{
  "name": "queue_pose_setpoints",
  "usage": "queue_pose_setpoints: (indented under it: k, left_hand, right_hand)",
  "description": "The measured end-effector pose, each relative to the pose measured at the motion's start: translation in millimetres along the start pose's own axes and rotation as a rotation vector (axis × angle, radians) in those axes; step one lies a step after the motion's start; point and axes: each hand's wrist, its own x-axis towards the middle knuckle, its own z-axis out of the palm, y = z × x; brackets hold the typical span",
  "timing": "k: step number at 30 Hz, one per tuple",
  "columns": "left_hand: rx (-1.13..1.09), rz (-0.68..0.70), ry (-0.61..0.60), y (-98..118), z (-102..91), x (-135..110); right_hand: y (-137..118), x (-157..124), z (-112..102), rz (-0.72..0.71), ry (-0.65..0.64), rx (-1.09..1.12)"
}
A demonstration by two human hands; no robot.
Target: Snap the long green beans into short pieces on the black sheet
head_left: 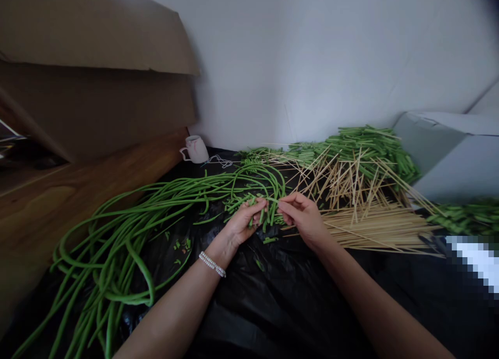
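Observation:
My left hand (246,221), with a beaded bracelet (212,264) at its wrist, is closed around several short cut pieces of long bean (252,213). From its thumb a pale green bean piece (272,199) reaches across to my right hand (304,216), whose thumb and forefinger pinch the other end. Whether a skewer runs inside that piece is too small to tell. Just beyond both hands, more cut pieces (237,200) lie under the curled ends of uncut long beans (202,182), which spread in a loose heap to the left.
Bamboo skewers (362,226) lie to the right, some crossing in a pile. Behind them rises a stack of cut beans (374,146), beside a pale box (440,146). A mug (196,149) stands near the wall, by a cardboard box (97,99). Black plastic sheeting (273,302) covers the surface.

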Motion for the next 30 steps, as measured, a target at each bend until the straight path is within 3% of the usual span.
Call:
queue_pose_setpoints:
  k: [5,10,14,17,24,30]
  left_hand:
    - [-0.096,0.023,0.086,-2,-1.8,3]
    - [-0.145,0.008,0.182,6,-4.6,6]
    - [-0.063,-0.025,0.099,8,-2.6,5]
    - [0.069,-0.002,0.041,3,1.0,2]
    - [0.437,0.035,-0.122,0,4.4,-6]
    - [0.546,-0.021,-0.150,4,0.7,-6]
  right_hand:
    - [7,-5,11,-0.007,0.027,-0.131]
    - [12,-16,24,-0.056,-0.098,-0.261]
    - [7,-17,20,-0.117,-0.178,-0.353]
    - [-1,-14,13,-0.176,-0.150,-0.436]
    - [-5,-9,0,-0.455,-0.148,-0.911]
    - [-5,-11,-3,-0.441,-0.302,-1.218]
